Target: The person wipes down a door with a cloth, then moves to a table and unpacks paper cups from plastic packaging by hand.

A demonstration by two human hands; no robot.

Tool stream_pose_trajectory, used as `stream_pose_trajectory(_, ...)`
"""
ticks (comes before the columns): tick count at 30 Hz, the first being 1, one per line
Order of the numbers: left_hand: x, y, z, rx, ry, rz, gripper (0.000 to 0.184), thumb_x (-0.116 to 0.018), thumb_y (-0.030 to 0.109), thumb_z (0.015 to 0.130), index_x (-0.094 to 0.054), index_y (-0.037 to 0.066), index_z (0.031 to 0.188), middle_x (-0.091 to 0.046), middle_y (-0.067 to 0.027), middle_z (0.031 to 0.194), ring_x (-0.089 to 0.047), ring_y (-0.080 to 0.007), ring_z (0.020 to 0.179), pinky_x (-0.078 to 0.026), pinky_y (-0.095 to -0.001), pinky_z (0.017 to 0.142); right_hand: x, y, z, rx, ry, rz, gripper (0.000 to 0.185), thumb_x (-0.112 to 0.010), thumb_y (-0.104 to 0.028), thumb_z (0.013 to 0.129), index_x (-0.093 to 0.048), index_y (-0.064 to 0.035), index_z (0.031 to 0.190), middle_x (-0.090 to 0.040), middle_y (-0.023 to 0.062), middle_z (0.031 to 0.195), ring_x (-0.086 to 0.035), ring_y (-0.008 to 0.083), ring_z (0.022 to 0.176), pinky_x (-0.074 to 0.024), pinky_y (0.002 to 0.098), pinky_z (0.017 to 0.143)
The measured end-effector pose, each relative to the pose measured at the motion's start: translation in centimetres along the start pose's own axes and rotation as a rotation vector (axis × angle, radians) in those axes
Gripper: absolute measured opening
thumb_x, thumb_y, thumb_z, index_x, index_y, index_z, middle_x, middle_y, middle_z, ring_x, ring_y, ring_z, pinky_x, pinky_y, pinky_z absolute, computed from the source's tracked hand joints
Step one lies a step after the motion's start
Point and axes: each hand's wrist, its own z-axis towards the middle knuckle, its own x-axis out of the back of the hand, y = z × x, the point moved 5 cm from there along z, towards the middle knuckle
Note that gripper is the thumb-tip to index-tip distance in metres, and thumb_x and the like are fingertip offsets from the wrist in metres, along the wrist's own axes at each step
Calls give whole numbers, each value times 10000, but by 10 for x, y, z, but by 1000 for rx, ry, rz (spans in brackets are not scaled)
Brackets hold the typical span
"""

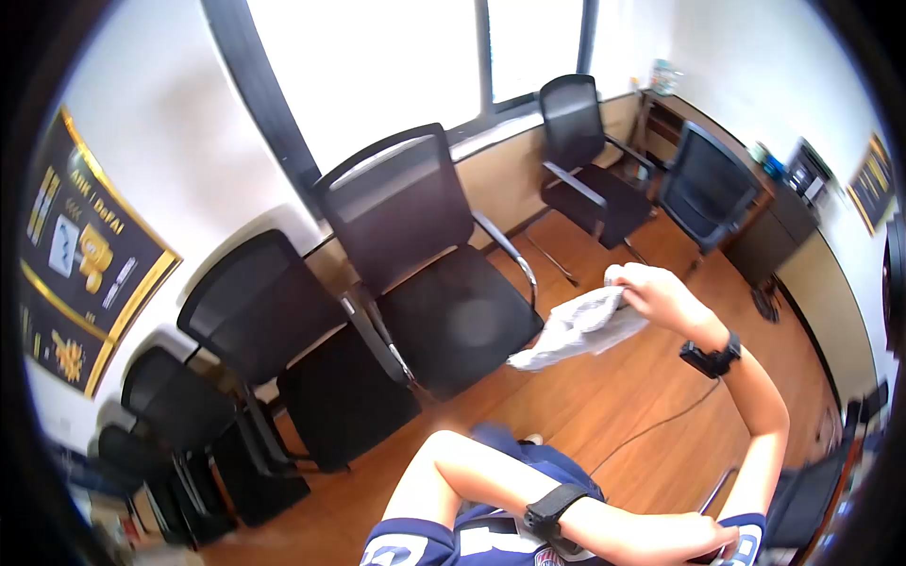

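My right hand [656,297] is raised at right of centre, its fingers closed on a bunched corner of a light grey-white cloth [585,328]. The cloth stretches out to the left from the grip, its outline blurred by motion, over the floor and the front edge of a chair seat. A black device is strapped to my right wrist. Across my body lies my left arm, with a black strapped device at the wrist. My left hand [684,540] is at my right upper arm, fingers bent and closed at the edge of the blue and white sleeve [746,536].
Black mesh chairs line the window wall, the nearest large one [453,311] beside the cloth. Another chair [708,184] stands at a dark desk [779,203]. A thin cable [651,424] runs over the wooden floor [566,424]. A poster [90,264] hangs at left.
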Motion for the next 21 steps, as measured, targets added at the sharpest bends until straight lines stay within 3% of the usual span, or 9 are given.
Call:
stream_pose_trajectory(3,45,-42,54,-6,49,-73,234,-576,192,859,-525,-36,877,-586,-238,751,-561,-398,699,-442,-445,630,11,72,11,19,-13,8,113,-546,-49,781,-527,-44,892,-563,131,826,-566,325,800,-456,389,701)
stream_pose_trajectory(4,60,-54,73,-122,78,45,229,-571,187,861,-536,-39,864,-591,-237,755,-559,-393,696,-444,-438,633,14,91,16,30,-26,27,112,-548,-47,778,-531,-41,889,-563,132,827,-565,326,798,-455,391,700)
stream_pose_trajectory(7,115,-91,124,-138,-52,120,212,-568,180,856,-554,-30,880,-595,-228,795,-566,-363,728,-444,-430,661,17,149,12,0,-27,67,113,-552,-39,771,-543,-30,882,-564,138,829,-563,331,790,-450,394,697)
stream_pose_trajectory(13,252,-148,193,-189,-76,142,137,-558,134,830,-563,3,873,-566,-177,821,-545,-320,779,-435,-395,697,-17,350,-30,-134,26,85,141,-557,-40,759,-574,-31,898,-578,138,840,-570,331,775,-458,406,699)
stream_pose_trajectory(17,336,-184,268,-296,-173,110,97,-552,103,812,-569,25,868,-547,-143,839,-530,-291,813,-430,-371,721,31,439,-61,-312,4,84,138,-562,-63,768,-574,-55,905,-576,125,825,-569,321,752,-465,390,692)
stream_pose_trajectory(21,404,-270,351,-352,-172,190,78,-545,71,794,-574,47,863,-528,-110,856,-516,-263,847,-424,-348,745,101,540,-109,-442,204,-7,121,-548,-5,778,-585,0,893,-547,153,810,-561,331,750,-460,382,660)
